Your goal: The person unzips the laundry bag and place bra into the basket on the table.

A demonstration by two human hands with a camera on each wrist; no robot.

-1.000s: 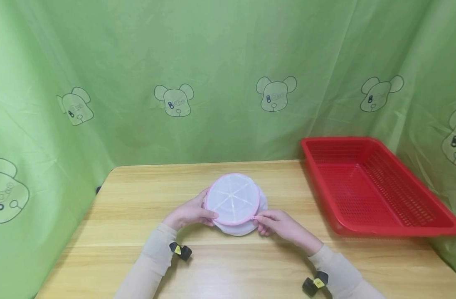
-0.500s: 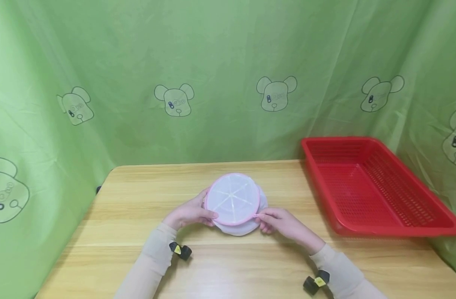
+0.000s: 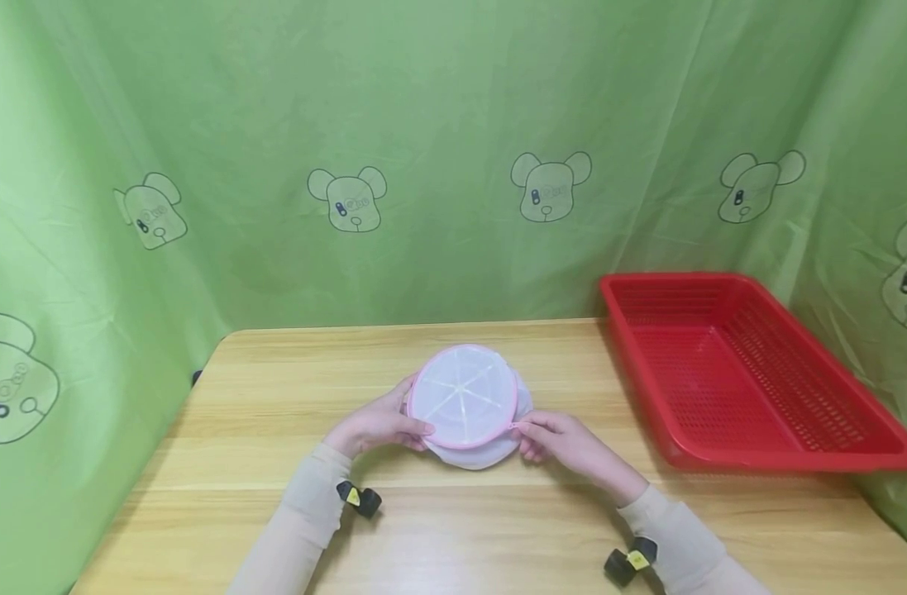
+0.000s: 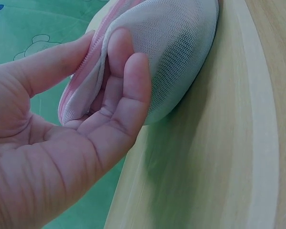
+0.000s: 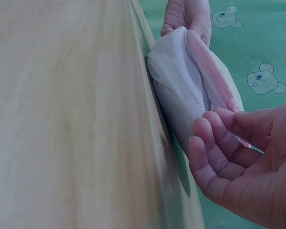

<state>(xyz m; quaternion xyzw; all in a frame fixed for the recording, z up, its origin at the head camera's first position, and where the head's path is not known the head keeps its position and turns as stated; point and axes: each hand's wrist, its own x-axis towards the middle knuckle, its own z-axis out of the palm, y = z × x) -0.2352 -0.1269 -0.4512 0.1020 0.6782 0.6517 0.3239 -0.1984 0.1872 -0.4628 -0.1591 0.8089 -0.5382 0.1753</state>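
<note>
A round white mesh laundry bag [image 3: 490,384] with a pink zipper round its top sits at the middle of the table. My left hand [image 3: 379,426] grips its left side, thumb at the pink zipper [image 4: 88,59] and fingers curled against the mesh below. At the bag's lower right, my right hand [image 3: 568,446] pinches the small pink zipper pull [image 5: 233,104] between thumb and forefinger. The other right fingers are curled beside the mesh side [image 5: 176,81]. The top panel is pale and sheer, with strips crossing like spokes. Inside the bag nothing can be made out.
A large red plastic basket [image 3: 788,459] stands on the right part of the wooden table [image 3: 274,364]. Green curtains [image 3: 438,264] with bear-head prints hang behind and along both sides. A black wrist device [image 3: 360,500] is strapped to each sleeve.
My right hand has shifted slightly right and up along the bag's edge, with the zipper pull in its pinch. The left hand and the bag have stayed in place.
</note>
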